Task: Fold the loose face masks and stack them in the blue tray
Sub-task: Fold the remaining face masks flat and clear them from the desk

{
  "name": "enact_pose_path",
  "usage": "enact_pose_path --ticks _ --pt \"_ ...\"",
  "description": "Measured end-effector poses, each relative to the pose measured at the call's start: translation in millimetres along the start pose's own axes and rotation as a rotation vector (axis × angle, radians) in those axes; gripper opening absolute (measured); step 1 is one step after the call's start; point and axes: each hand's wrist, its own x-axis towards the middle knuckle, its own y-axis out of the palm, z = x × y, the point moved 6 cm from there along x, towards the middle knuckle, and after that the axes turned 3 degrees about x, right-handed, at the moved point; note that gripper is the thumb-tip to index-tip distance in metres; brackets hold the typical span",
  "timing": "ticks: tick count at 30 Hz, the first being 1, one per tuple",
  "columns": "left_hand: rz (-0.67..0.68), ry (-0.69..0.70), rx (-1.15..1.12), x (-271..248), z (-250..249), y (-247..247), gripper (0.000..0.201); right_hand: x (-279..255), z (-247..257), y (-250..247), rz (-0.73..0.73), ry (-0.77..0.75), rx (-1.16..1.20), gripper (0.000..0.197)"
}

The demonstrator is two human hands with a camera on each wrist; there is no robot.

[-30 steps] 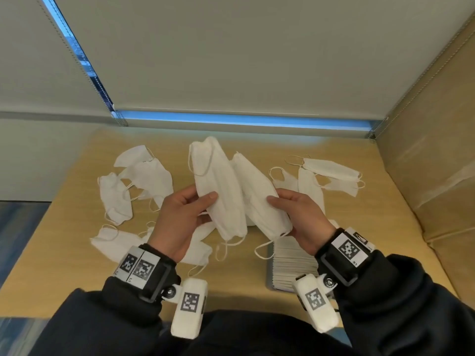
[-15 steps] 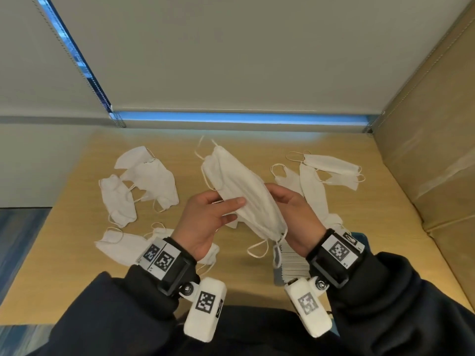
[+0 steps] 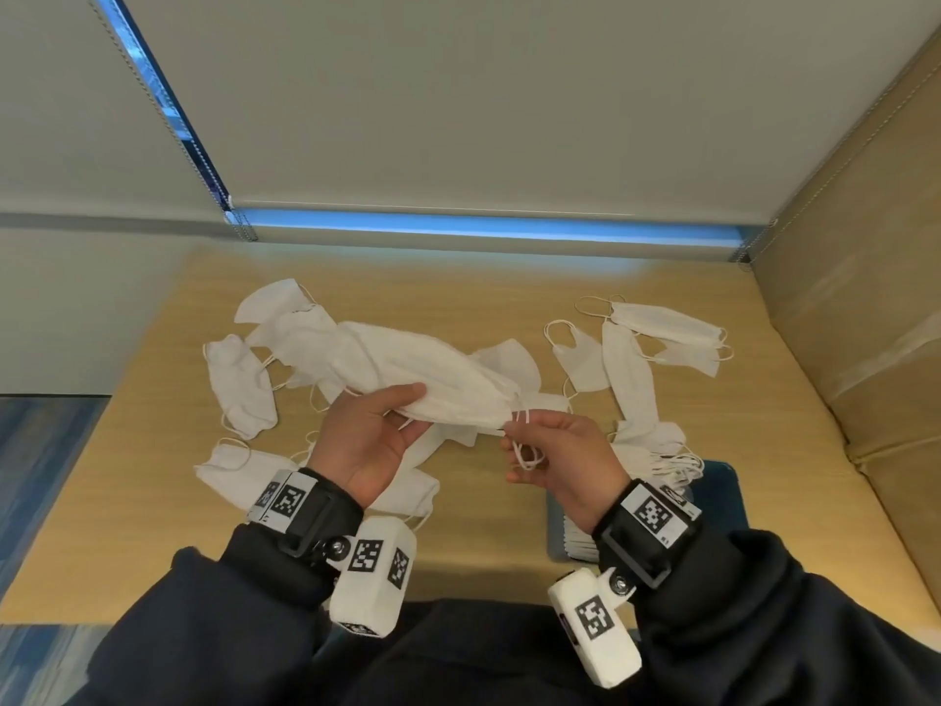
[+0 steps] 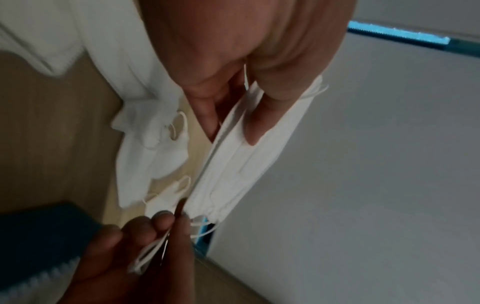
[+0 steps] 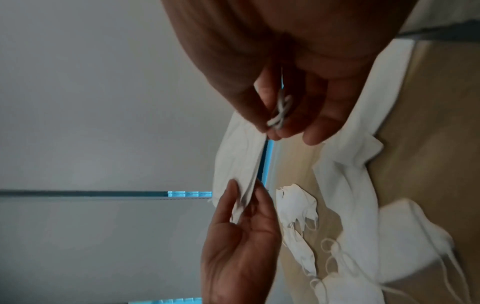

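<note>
A folded white face mask (image 3: 433,379) (image 4: 239,164) (image 5: 239,164) hangs flat in the air above the wooden table (image 3: 458,532). My left hand (image 3: 371,430) (image 5: 241,236) pinches its long edge between thumb and fingers. My right hand (image 3: 555,450) (image 4: 145,246) pinches the mask's ear loops (image 3: 527,453) (image 5: 280,111) at its right end. The blue tray (image 3: 723,496) (image 4: 39,236) lies under my right wrist, with a stack of folded masks (image 3: 657,461) in it. Loose masks (image 3: 244,384) lie scattered to the left and behind (image 3: 631,374).
A closed window blind (image 3: 458,119) backs the table. A tan padded wall (image 3: 865,298) rises along the right side. More loose masks (image 3: 239,471) lie near my left wrist. The table's left edge drops to blue carpet (image 3: 40,476).
The two halves of the mask have come together into a flat fold, which has turned from upright to nearly level. My right hand has shifted from the mask's body to its ear loops.
</note>
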Motion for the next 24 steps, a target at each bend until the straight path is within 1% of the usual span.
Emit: enact_pose_path --ticks 2,5,7,9,11,13,15,17,19,21,24 --pt "-0.069 -0.087 -0.025 4 10 -22 0.034 3 -19 2 -0.049 0.094 0.122 0.007" --pt "-0.196 -0.135 0.016 8 25 -60 0.030 8 -43 -4 -0.176 0.166 0.213 0.009" --pt "-0.264 -0.161 0.070 7 34 -83 0.023 12 -48 -12 -0.261 0.164 0.310 0.012" --pt "-0.318 -0.169 0.092 4 40 -101 0.019 14 -47 -20 -0.325 0.146 0.374 0.019" --pt "-0.352 -0.155 0.109 1 42 -115 0.021 15 -46 -27 -0.367 0.140 0.454 0.026" --pt "-0.359 -0.121 0.181 -1 40 -121 0.013 18 -42 -38 -0.379 0.122 0.502 0.029" --pt "-0.357 -0.095 0.199 -3 34 -123 0.005 20 -37 -49 -0.346 0.138 0.453 0.034" --pt "-0.323 -0.106 0.126 -3 28 -122 0.007 19 -34 -59 -0.302 0.175 0.322 0.038" --pt "-0.226 -0.167 0.059 -4 23 -117 0.008 18 -29 -70 -0.292 0.179 0.173 0.039" --pt "-0.128 -0.219 0.047 -5 19 -114 0.006 19 -23 -83 -0.295 0.156 0.023 0.036" --pt "-0.074 -0.190 -0.013 -3 11 -124 0.010 20 -15 -99 -0.261 0.138 -0.171 0.036"
